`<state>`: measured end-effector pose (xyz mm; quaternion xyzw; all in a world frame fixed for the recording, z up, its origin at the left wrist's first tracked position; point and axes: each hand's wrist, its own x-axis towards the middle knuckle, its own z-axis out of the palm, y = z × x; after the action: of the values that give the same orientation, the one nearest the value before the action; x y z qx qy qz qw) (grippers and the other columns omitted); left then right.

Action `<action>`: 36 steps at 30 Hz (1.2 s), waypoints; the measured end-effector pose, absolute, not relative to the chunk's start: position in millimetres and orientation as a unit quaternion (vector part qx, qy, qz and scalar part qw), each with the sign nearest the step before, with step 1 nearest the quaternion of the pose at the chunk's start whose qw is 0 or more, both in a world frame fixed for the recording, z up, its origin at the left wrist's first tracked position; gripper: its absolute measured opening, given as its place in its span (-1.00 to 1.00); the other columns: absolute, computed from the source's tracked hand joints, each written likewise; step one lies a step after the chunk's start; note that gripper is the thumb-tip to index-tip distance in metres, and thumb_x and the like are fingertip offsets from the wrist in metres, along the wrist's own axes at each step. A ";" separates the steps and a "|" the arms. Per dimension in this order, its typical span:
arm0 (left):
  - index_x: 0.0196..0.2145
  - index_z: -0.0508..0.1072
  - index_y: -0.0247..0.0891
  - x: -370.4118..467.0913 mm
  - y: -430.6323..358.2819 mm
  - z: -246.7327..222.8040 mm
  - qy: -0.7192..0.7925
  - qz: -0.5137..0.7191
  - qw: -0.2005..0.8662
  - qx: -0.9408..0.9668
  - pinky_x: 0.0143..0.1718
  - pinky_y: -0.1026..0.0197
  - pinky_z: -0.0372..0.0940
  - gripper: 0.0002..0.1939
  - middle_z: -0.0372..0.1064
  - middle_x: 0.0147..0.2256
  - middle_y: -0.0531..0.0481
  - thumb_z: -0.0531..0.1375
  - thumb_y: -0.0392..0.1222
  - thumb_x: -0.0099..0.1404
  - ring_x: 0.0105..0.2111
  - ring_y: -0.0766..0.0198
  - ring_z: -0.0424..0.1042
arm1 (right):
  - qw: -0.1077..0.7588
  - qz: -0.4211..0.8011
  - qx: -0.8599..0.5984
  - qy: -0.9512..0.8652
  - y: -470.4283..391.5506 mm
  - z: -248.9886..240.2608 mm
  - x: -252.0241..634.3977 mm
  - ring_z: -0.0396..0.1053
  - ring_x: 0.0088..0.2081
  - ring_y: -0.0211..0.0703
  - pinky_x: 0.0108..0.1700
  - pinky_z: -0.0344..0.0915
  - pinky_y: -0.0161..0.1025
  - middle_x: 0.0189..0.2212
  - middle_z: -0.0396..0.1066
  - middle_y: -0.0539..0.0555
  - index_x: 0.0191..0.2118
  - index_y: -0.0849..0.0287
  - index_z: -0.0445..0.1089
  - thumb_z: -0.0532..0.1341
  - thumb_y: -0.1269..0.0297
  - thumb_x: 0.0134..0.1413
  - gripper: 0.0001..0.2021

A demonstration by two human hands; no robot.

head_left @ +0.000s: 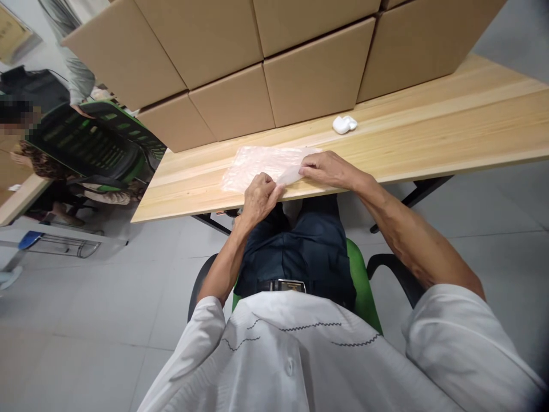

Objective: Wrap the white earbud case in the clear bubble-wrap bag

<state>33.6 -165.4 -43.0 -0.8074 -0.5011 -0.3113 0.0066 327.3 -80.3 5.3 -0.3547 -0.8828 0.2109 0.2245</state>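
Pinkish film (251, 166): a crinkled, see-through sheet lying nearly flat on the wooden table, at its near edge and left of the middle; a whiter strip along its near right side runs between the two hands.
Left hand (260, 197): thumb and fingers pinch the strip's lower end at the table's near edge.
Right hand (328, 169): thumb and fingertips grip the strip's other end.
Wooden table (446, 123): pale, lengthwise grain, dark metal legs.
Floor (107, 297): grey tiles, with seams showing.
Green chair (364, 280): under the seated wearer, with black armrests.
Cardboard boxes (229, 106): stacked side by side along the table's far part, a wall behind the film that blocks the view beyond.
White object (344, 124): small and rounded, near the boxes, apart from the film and right of it; what it is cannot be told.
Left background: a grey sleeve (79, 74) of a standing person beside black-and-green chairs (92, 137), and a second table (26, 197) with another person at it.
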 end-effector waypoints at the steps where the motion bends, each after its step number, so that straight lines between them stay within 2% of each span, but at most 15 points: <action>1: -0.33 0.51 -0.10 34.6 -165.1 -43.5 -0.507 -0.316 0.005 -0.802 0.06 -0.08 0.52 -0.32 0.55 -0.12 -0.16 0.07 0.31 0.90 -0.06 0.02 0.56 | 0.223 0.212 -0.359 -0.881 -79.3 6.6 325.6 0.49 -0.18 0.03 -0.07 0.23 -0.10 -0.27 0.65 0.12 -0.23 0.13 0.64 0.18 0.07 0.53 -0.63; 5: -0.34 0.47 -0.08 35.6 -163.0 -46.2 -0.532 -0.334 -0.011 -0.778 0.01 -0.08 0.50 -0.38 0.52 -0.18 -0.12 0.13 0.27 0.89 -0.11 0.03 0.52 | 0.202 0.183 -0.385 -0.882 -74.4 9.3 315.9 0.51 -0.17 0.05 -0.09 0.20 -0.09 -0.20 0.71 0.18 -0.19 0.16 0.69 0.20 0.08 0.57 -0.62; 11: -0.35 0.38 -0.06 32.8 -160.7 -50.9 -0.536 -0.339 0.019 -0.773 0.08 -0.14 0.47 -0.43 0.49 -0.23 -0.11 0.19 0.19 0.86 -0.10 -0.02 0.50 | 0.134 0.126 -0.427 -0.885 -68.8 16.8 295.2 0.63 -0.01 0.19 -0.05 0.23 -0.06 0.04 0.82 0.33 0.02 0.19 0.78 0.21 0.14 0.65 -0.62; 18: -0.34 0.39 -0.05 31.3 -157.0 -59.4 -0.550 -0.342 0.043 -0.761 0.00 -0.11 0.38 -0.44 0.46 -0.29 -0.07 0.19 0.21 0.86 -0.18 0.01 0.46 | 0.105 0.083 -0.453 -0.881 -74.7 17.6 287.8 0.68 0.15 0.36 0.01 0.31 0.00 0.18 0.80 0.44 0.15 0.21 0.77 0.19 0.16 0.72 -0.61; 22: -0.30 0.41 -0.06 31.2 -156.2 -61.5 -0.563 -0.344 0.053 -0.750 -0.04 -0.10 0.35 -0.53 0.47 -0.28 -0.08 0.22 0.10 0.83 -0.19 0.01 0.46 | 0.102 0.073 -0.463 -0.877 -80.8 15.1 286.7 0.68 0.22 0.39 0.08 0.36 0.02 0.26 0.76 0.49 0.20 0.25 0.76 0.15 0.19 0.74 -0.58; 30: -0.28 0.40 -0.05 31.9 -154.7 -59.3 -0.577 -0.326 0.071 -0.745 -0.08 -0.09 0.32 -0.69 0.47 -0.28 -0.08 0.31 -0.09 0.69 -0.22 -0.01 0.44 | 0.143 0.058 -0.470 -0.869 -80.5 0.3 285.5 0.65 0.19 0.39 0.08 0.43 0.04 0.23 0.74 0.49 0.20 0.22 0.76 0.14 0.21 0.73 -0.58; 36: -0.32 0.36 -0.03 35.2 -155.2 -56.3 -0.572 -0.335 0.074 -0.745 -0.15 -0.07 0.29 -0.72 0.46 -0.32 -0.07 0.32 -0.19 0.57 -0.27 0.00 0.40 | 0.156 0.056 -0.472 -0.866 -80.7 -4.1 285.7 0.64 0.20 0.39 0.13 0.47 0.06 0.21 0.75 0.49 0.20 0.23 0.77 0.16 0.21 0.72 -0.59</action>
<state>35.2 -155.2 -56.3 -0.7450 -0.5720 -0.3350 0.0745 285.7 -80.7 -4.1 -0.4715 -0.8662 0.0556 0.1560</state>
